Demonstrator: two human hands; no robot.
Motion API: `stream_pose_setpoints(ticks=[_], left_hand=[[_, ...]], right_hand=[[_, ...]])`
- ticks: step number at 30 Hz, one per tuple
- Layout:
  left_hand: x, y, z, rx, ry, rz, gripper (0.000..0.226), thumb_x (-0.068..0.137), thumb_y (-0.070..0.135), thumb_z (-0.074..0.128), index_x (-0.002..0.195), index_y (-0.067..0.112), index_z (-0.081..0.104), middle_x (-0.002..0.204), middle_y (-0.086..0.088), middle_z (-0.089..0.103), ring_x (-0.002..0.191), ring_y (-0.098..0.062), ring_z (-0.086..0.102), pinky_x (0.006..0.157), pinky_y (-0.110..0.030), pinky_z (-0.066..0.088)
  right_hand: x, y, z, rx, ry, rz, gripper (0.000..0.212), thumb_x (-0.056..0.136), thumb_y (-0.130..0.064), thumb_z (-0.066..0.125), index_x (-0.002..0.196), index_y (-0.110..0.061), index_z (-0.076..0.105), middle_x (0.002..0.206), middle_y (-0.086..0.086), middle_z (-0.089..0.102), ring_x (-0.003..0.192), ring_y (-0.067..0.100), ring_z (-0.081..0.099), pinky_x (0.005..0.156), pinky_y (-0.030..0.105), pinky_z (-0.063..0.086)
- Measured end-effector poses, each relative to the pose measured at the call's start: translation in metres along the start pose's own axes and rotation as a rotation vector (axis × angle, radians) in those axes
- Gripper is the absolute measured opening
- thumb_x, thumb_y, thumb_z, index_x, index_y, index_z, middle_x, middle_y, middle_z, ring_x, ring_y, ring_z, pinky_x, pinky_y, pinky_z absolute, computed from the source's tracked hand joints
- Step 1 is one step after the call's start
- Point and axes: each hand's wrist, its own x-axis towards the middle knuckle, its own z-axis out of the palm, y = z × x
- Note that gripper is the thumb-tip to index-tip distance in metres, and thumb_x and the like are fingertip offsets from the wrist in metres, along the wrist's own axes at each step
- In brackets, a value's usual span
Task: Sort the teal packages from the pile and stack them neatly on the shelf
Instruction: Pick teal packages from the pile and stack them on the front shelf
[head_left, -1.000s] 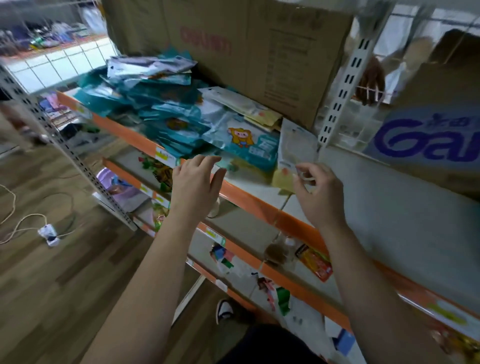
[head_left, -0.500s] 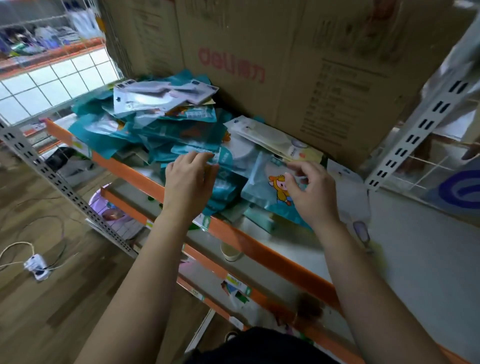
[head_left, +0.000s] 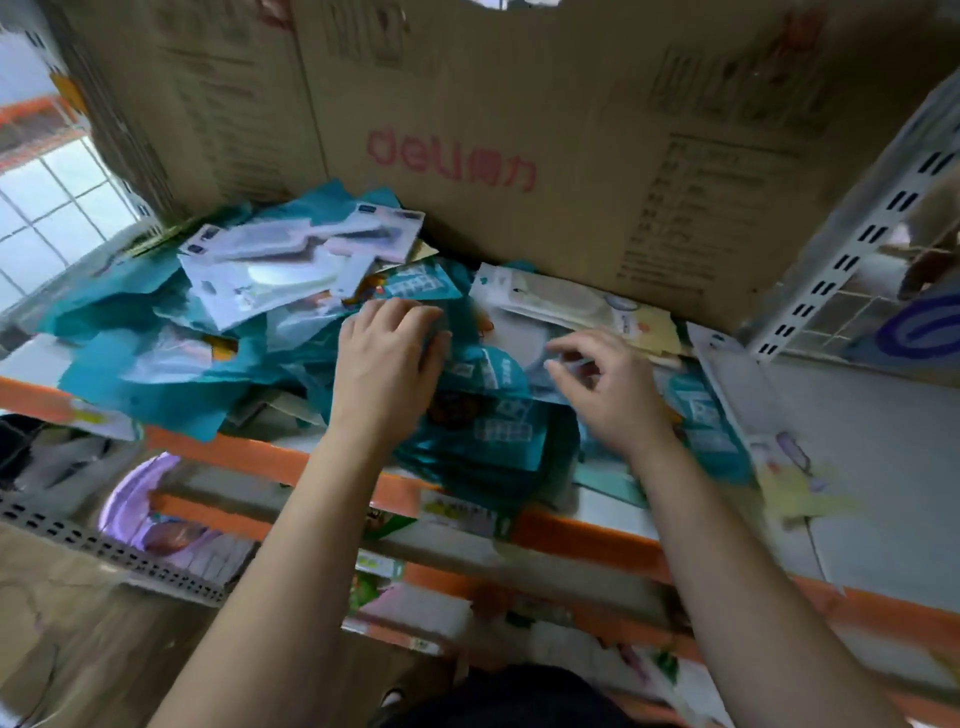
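Note:
A loose pile of teal packages (head_left: 156, 374) covers the left part of the shelf (head_left: 883, 467), mixed with white packages (head_left: 291, 260) lying on top. More teal packages (head_left: 498, 431) are heaped near the shelf's front edge between my hands. My left hand (head_left: 384, 364) lies on the middle of the pile, its fingers and thumb curled round the edge of a teal package. Just to the right, my right hand (head_left: 608, 389) hovers over the heap with its fingers loosely bent and nothing in them. The view is blurred.
A big cardboard box (head_left: 519, 130) stands right behind the pile. A white slotted upright (head_left: 857, 234) bounds the shelf at the right. A pale yellow package (head_left: 800, 499) lies right of the heap. The orange front rail (head_left: 249, 457) runs below, with lower shelves of goods under it.
The view swung left onto the pile. My right hand moved from the pale package at the right to above the teal heap. My left hand went further into the pile.

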Motion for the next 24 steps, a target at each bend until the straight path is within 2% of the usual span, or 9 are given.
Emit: stream_pose_setpoints(ticks=[3, 8, 10, 12, 14, 16, 19, 24], left_hand=[[0.005, -0.013, -0.004, -0.026, -0.008, 0.085, 0.022, 0.095, 0.021, 0.057, 0.109, 0.008, 0.067, 0.105, -0.012, 0.066, 0.101, -0.037, 0.056, 0.087, -0.046, 0.041], [-0.003, -0.029, -0.004, -0.084, -0.042, 0.194, 0.022, 0.094, 0.022, 0.058, 0.109, 0.009, 0.067, 0.106, -0.011, 0.066, 0.099, -0.036, 0.057, 0.084, -0.043, 0.041], [-0.009, -0.033, -0.004, -0.108, -0.062, 0.201, 0.025, 0.095, 0.024, 0.055, 0.111, 0.009, 0.067, 0.109, -0.010, 0.066, 0.102, -0.033, 0.057, 0.086, -0.043, 0.041], [-0.014, -0.037, -0.003, -0.131, -0.085, 0.187, 0.025, 0.096, 0.025, 0.055, 0.113, 0.009, 0.067, 0.112, -0.009, 0.066, 0.106, -0.032, 0.057, 0.088, -0.043, 0.040], [-0.018, -0.039, -0.004, -0.149, -0.086, 0.176, 0.024, 0.096, 0.023, 0.057, 0.113, 0.009, 0.067, 0.112, -0.009, 0.066, 0.106, -0.032, 0.057, 0.090, -0.043, 0.040], [-0.020, -0.042, -0.006, -0.161, -0.079, 0.173, 0.024, 0.096, 0.022, 0.057, 0.112, 0.009, 0.067, 0.112, -0.009, 0.066, 0.106, -0.031, 0.057, 0.091, -0.043, 0.040], [-0.020, -0.044, -0.009, -0.169, -0.062, 0.164, 0.024, 0.096, 0.022, 0.056, 0.113, 0.009, 0.067, 0.112, -0.009, 0.066, 0.105, -0.031, 0.056, 0.091, -0.043, 0.039], [-0.018, -0.047, -0.012, -0.215, -0.058, 0.103, 0.027, 0.099, 0.026, 0.051, 0.114, 0.009, 0.066, 0.115, -0.009, 0.064, 0.106, -0.030, 0.056, 0.092, -0.042, 0.038]], right_hand=[[-0.007, -0.013, 0.009, -0.121, -0.017, 0.033, 0.014, 0.088, -0.026, 0.069, 0.099, -0.017, 0.072, 0.100, -0.002, 0.066, 0.096, 0.012, 0.058, 0.085, 0.031, 0.048], [-0.016, -0.030, 0.027, -0.282, -0.066, 0.139, 0.037, 0.079, -0.034, 0.077, 0.111, -0.015, 0.072, 0.108, 0.001, 0.065, 0.106, 0.020, 0.052, 0.090, 0.033, 0.040], [-0.017, -0.036, 0.034, -0.391, -0.010, 0.121, 0.034, 0.081, -0.024, 0.075, 0.114, -0.016, 0.071, 0.104, 0.002, 0.064, 0.104, 0.024, 0.052, 0.088, 0.035, 0.040], [-0.017, -0.041, 0.038, -0.431, 0.054, 0.102, 0.025, 0.084, -0.016, 0.071, 0.109, -0.015, 0.074, 0.098, 0.005, 0.065, 0.096, 0.026, 0.056, 0.078, 0.035, 0.042], [-0.019, -0.045, 0.038, -0.429, 0.078, 0.092, 0.015, 0.086, -0.015, 0.069, 0.099, -0.013, 0.076, 0.093, 0.004, 0.066, 0.085, 0.025, 0.061, 0.064, 0.031, 0.043], [-0.022, -0.049, 0.036, -0.413, 0.076, 0.084, 0.009, 0.087, -0.014, 0.068, 0.092, -0.012, 0.075, 0.093, 0.003, 0.066, 0.080, 0.025, 0.063, 0.058, 0.033, 0.045], [-0.033, -0.055, 0.033, -0.382, 0.096, 0.047, 0.006, 0.086, -0.009, 0.068, 0.088, -0.010, 0.073, 0.093, 0.004, 0.068, 0.077, 0.027, 0.065, 0.060, 0.035, 0.049], [-0.054, -0.063, 0.036, -0.302, 0.158, 0.037, 0.007, 0.084, 0.001, 0.064, 0.085, -0.005, 0.068, 0.097, 0.005, 0.067, 0.081, 0.023, 0.064, 0.069, 0.029, 0.048]])
